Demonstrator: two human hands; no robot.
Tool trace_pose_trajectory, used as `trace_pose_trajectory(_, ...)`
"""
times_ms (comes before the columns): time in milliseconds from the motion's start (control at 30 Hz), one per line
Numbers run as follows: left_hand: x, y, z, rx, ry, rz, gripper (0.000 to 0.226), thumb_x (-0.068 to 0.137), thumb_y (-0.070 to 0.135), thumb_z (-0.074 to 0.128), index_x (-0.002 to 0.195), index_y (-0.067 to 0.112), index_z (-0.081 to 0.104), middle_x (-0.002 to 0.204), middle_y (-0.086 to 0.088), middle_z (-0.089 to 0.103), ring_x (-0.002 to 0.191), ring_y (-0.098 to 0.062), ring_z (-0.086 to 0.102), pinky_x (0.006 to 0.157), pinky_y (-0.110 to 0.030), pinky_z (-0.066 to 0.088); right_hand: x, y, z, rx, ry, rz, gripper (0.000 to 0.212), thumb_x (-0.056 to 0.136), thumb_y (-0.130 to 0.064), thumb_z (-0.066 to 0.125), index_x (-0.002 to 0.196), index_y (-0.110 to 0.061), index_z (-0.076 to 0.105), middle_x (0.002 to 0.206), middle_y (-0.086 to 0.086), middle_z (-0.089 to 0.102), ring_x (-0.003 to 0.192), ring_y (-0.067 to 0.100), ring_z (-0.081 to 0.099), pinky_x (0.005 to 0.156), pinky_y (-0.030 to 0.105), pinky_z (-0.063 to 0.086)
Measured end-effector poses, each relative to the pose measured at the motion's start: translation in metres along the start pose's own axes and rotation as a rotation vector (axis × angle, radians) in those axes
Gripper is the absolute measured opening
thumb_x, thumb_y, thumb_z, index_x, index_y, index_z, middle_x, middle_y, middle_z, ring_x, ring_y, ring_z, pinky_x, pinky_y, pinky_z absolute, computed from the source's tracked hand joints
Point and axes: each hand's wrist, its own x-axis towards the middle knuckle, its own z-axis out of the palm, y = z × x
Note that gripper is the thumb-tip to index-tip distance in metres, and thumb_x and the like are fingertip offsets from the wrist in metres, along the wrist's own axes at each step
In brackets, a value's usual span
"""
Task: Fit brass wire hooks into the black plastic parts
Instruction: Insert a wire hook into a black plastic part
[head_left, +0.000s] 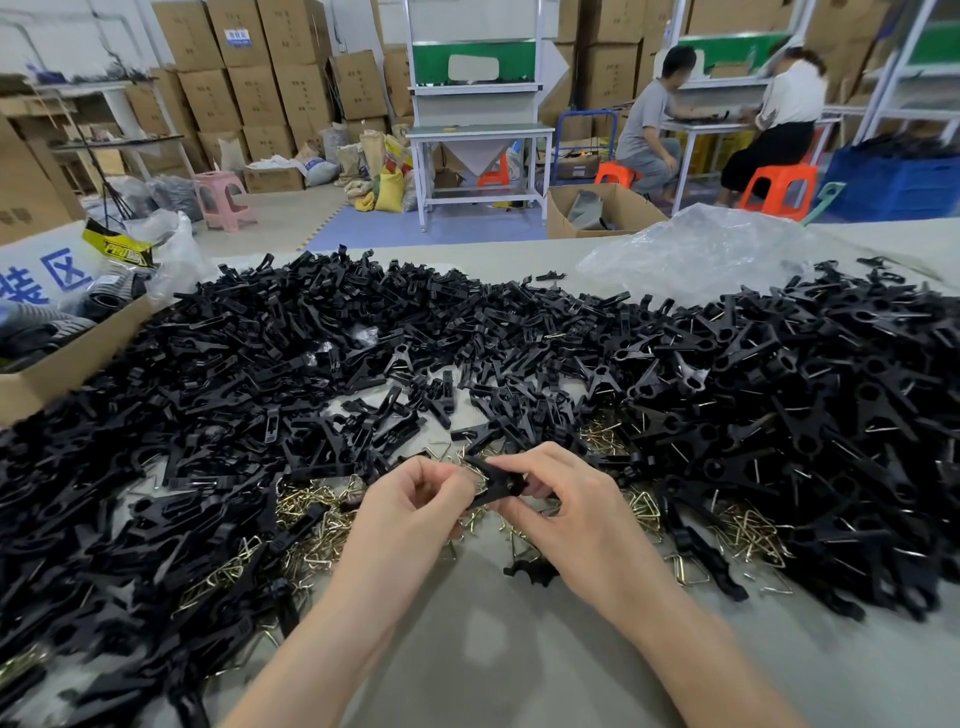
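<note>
Both my hands meet over the table's near middle, holding one black plastic part (492, 479) between them. My left hand (410, 501) pinches its left end with curled fingers. My right hand (566, 499) grips its right end from above. Whether a brass hook sits in this part is hidden by my fingers. Loose brass wire hooks (311, 512) lie scattered under and beside my hands, with more brass hooks (748, 535) to the right. A huge heap of black plastic parts (322, 353) covers the table beyond.
A second black pile with wires fitted (831, 395) fills the right side. An open cardboard box (57, 364) sits at the left edge, a crumpled clear plastic bag (696, 254) at the far right. One black piece (535, 571) lies below my right wrist. Two people work at benches behind.
</note>
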Motion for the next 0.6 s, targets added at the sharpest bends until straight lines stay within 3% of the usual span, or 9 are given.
trace_pose_trajectory(133,0.005,-0.002,0.0,-0.111,-0.146,-0.082,0.024,0.09,0.026,0.071,0.066,0.028,0.069,0.071,-0.004,0.068,0.061,-0.018,0.057,0.063,-0.03,0.044,0.0,0.003,0.001,-0.026,-0.012,-0.009,0.034,0.093,-0.023,0.072,0.121,-0.041,0.068,0.106,-0.028,0.057,0.1,0.001,0.056,0.086,0.011,0.04)
trace_pose_trajectory(200,0.006,-0.003,0.001,-0.214,-0.222,-0.119,0.018,0.078,0.034,0.077,0.063,0.026,0.07,0.073,-0.008,0.068,0.063,-0.018,0.058,0.063,-0.029,0.046,0.0,0.003,0.0,-0.008,-0.019,-0.023,0.033,0.094,-0.021,0.07,0.121,-0.04,0.068,0.108,-0.025,0.059,0.103,0.004,0.058,0.088,0.013,0.041)
trace_pose_trajectory(267,0.007,-0.005,0.0,-0.252,-0.28,-0.114,0.021,0.066,0.042,0.078,0.068,0.022,0.072,0.075,-0.01,0.068,0.068,-0.018,0.06,0.065,-0.029,0.049,0.0,0.004,0.0,0.044,-0.019,-0.045,0.032,0.094,-0.019,0.069,0.12,-0.039,0.069,0.111,-0.022,0.059,0.107,0.006,0.06,0.089,0.014,0.042)
trace_pose_trajectory(400,0.011,-0.011,-0.002,-0.233,-0.316,-0.084,0.051,0.065,0.044,0.077,0.093,0.003,0.063,0.081,-0.014,0.069,0.069,-0.016,0.063,0.065,-0.03,0.054,0.0,0.005,0.0,0.073,-0.056,-0.089,0.042,0.094,-0.02,0.065,0.126,-0.047,0.061,0.111,-0.019,0.055,0.108,0.009,0.06,0.09,0.017,0.046)
trace_pose_trajectory(600,0.013,-0.015,-0.001,-0.231,-0.336,-0.089,0.049,0.061,0.036,0.073,0.095,0.01,0.049,0.061,-0.003,0.061,0.057,-0.018,0.06,0.065,-0.036,0.054,0.0,0.006,0.006,0.048,-0.08,-0.11,0.043,0.094,-0.018,0.069,0.131,-0.038,0.066,0.109,-0.021,0.055,0.111,0.011,0.058,0.095,0.03,0.049)
